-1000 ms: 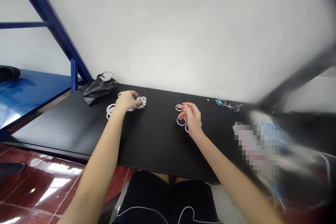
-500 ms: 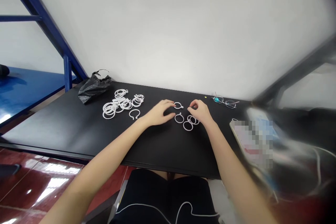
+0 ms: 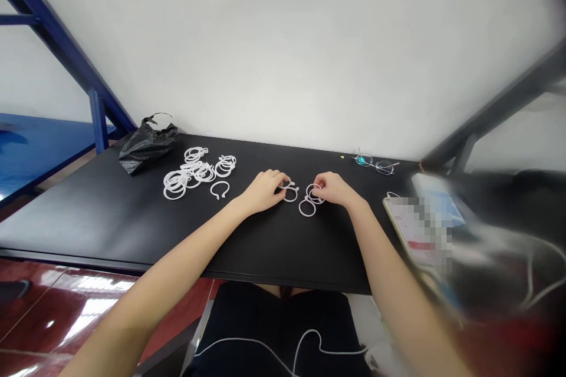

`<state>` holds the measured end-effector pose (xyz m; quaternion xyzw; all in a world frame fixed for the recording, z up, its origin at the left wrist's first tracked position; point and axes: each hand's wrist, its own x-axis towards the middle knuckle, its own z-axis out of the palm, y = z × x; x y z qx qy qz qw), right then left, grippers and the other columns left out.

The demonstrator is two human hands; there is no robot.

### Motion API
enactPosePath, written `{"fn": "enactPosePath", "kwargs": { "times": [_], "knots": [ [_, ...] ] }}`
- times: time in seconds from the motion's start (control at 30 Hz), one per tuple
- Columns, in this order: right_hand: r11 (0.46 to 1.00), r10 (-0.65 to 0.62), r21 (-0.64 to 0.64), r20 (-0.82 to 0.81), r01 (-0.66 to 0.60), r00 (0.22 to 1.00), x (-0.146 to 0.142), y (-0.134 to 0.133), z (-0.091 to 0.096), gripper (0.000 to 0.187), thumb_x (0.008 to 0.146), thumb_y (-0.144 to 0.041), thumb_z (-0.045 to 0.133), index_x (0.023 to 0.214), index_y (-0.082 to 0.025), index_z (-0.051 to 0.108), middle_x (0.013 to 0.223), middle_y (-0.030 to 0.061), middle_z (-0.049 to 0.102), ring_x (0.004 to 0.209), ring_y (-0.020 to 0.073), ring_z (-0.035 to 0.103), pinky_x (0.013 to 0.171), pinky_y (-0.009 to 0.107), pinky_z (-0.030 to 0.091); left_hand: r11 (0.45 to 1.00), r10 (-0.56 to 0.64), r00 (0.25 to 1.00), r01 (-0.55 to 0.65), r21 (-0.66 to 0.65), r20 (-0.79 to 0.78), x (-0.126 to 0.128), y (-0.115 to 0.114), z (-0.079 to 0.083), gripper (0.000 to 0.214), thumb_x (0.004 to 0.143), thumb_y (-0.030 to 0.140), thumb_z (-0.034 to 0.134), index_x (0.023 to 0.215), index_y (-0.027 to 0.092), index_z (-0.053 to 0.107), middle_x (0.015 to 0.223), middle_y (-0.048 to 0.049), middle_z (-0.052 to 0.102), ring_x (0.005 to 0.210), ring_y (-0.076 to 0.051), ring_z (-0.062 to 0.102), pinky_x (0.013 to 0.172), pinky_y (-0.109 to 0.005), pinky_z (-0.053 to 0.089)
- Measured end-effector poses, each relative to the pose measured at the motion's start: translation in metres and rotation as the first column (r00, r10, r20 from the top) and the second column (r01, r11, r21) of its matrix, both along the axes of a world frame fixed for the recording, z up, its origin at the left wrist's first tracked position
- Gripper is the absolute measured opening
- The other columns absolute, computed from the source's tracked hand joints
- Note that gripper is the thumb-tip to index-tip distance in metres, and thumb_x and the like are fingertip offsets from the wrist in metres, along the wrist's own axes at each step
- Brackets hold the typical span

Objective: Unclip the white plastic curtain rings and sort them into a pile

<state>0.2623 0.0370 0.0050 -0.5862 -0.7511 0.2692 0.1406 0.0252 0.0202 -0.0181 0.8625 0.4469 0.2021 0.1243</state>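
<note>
My left hand [image 3: 264, 192] is closed at the fingertips on thin white rings [image 3: 290, 199], two of which show overlapping just beyond the thumb. Facing it across a small gap, my right hand [image 3: 335, 188] pinches a white ring [image 3: 309, 189] between thumb and fingertips. Another white ring [image 3: 306, 215] lies on the black table just below the right fingertips, its small knobbed end toward that hand. Farther left is a loose pile of several white rings [image 3: 194, 172]. One open ring [image 3: 220, 195] with a gap between its knobs lies apart from the pile.
A crumpled black plastic bag [image 3: 148, 144] sits at the back left of the black table [image 3: 265, 247]. Eyeglasses [image 3: 375, 164] rest near the wall on the right. A phone [image 3: 411, 235] and blurred items with a white cable lie at the right side.
My left hand has closed on the rings it was reaching over and drawn them slightly left. The right hand has come down to a ring and lifted or tilted it. The view has shifted slightly.
</note>
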Motion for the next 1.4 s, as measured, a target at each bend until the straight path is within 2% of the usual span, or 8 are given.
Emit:
{"fn": "enactPosePath", "kwargs": {
  "times": [0.17,0.3,0.47,0.63,0.8,1.07,1.23,1.4],
  "knots": [
    [0.968,0.072,-0.194,-0.389,-0.158,0.919,-0.001,-0.006,0.013,0.010,0.067,-0.024,0.063,0.073,-0.018,0.057,0.061,-0.0038,0.057,0.048,0.0077,0.047,0.043,0.019,0.035,0.996,0.055,0.996,-0.060,-0.069,-0.072,-0.009,0.001,0.003,0.008,0.076,0.025,0.058,0.079,0.018,0.060,0.086,-0.0051,0.063,0.084,-0.023,0.057,0.078,-0.034,0.045],
    [0.879,0.199,-0.345,-0.359,-0.328,0.912,-0.004,-0.012,0.019,0.017,0.064,-0.023,0.068,0.079,-0.016,0.062,0.068,-0.0003,0.063,0.053,0.0098,0.053,0.043,0.020,0.040,0.990,0.128,0.987,-0.133,-0.053,-0.093,-0.010,0.001,0.006,0.012,0.075,0.029,0.058,0.069,0.019,0.057,0.086,-0.0072,0.063,0.089,-0.026,0.055,0.080,-0.038,0.043],
    [0.965,0.122,-0.214,-0.160,-0.155,0.980,-0.009,-0.015,0.012,0.024,0.061,-0.015,0.065,0.083,-0.020,0.055,0.067,-0.0038,0.061,0.050,0.0104,0.053,0.041,0.020,0.041,0.958,0.235,0.952,-0.193,-0.212,0.197,-0.011,0.000,0.016,0.016,0.076,0.033,0.058,0.066,0.020,0.056,0.075,-0.0029,0.063,0.079,-0.021,0.055,0.074,-0.034,0.042],
    [0.991,-0.033,-0.131,-0.051,0.026,0.998,-0.008,-0.014,0.010,0.018,0.068,-0.020,0.063,0.083,-0.021,0.054,0.062,-0.0042,0.059,0.044,0.0099,0.051,0.041,0.021,0.036,0.842,0.381,0.745,-0.035,-0.539,0.547,-0.013,0.005,0.016,0.015,0.070,0.023,0.064,0.079,0.019,0.053,0.066,0.0033,0.062,0.065,-0.014,0.059,0.067,-0.027,0.042],
    [1.000,0.013,-0.023,0.027,-0.012,1.000,-0.007,-0.009,0.009,0.003,0.070,-0.019,0.059,0.067,-0.018,0.058,0.059,-0.0014,0.060,0.052,0.0111,0.053,0.050,0.023,0.037,0.763,0.463,0.649,0.054,-0.644,0.604,-0.014,0.007,0.014,0.044,0.069,0.026,0.073,0.106,0.018,0.052,0.069,0.0023,0.069,0.072,-0.015,0.064,0.073,-0.028,0.043],
    [0.998,-0.024,0.034,-0.520,0.049,0.854,-0.046,-0.015,-0.012,0.011,0.067,-0.025,0.062,0.075,-0.018,0.061,0.059,-0.0030,0.058,0.047,0.0102,0.052,0.047,0.023,0.043,0.625,0.545,0.590,0.188,-0.758,0.596,-0.006,-0.003,0.023,0.038,0.079,0.043,0.068,0.105,0.021,0.053,0.090,-0.0054,0.072,0.084,-0.017,0.067,0.056,-0.022,0.044],
    [0.997,-0.069,-0.016,-0.666,0.078,0.743,-0.063,-0.021,-0.023,0.014,0.068,-0.029,0.065,0.077,-0.019,0.062,0.062,-0.0010,0.061,0.042,0.0103,0.051,0.034,0.021,0.037,0.563,0.541,0.616,0.240,-0.791,0.572,-0.001,-0.009,0.023,0.036,0.080,0.046,0.068,0.103,0.022,0.055,0.095,-0.0046,0.066,0.092,-0.020,0.066,0.056,-0.024,0.053],
    [0.991,-0.116,-0.035,-0.717,0.130,0.688,-0.063,-0.021,-0.022,0.016,0.066,-0.027,0.070,0.078,-0.019,0.062,0.064,-0.0015,0.062,0.043,0.0108,0.053,0.032,0.021,0.040,0.571,0.509,0.612,0.287,-0.769,0.606,-0.003,-0.008,0.021,0.049,0.072,0.048,0.077,0.108,0.020,0.057,0.097,-0.0072,0.068,0.091,-0.021,0.066,0.061,-0.028,0.055]
  ]
}}
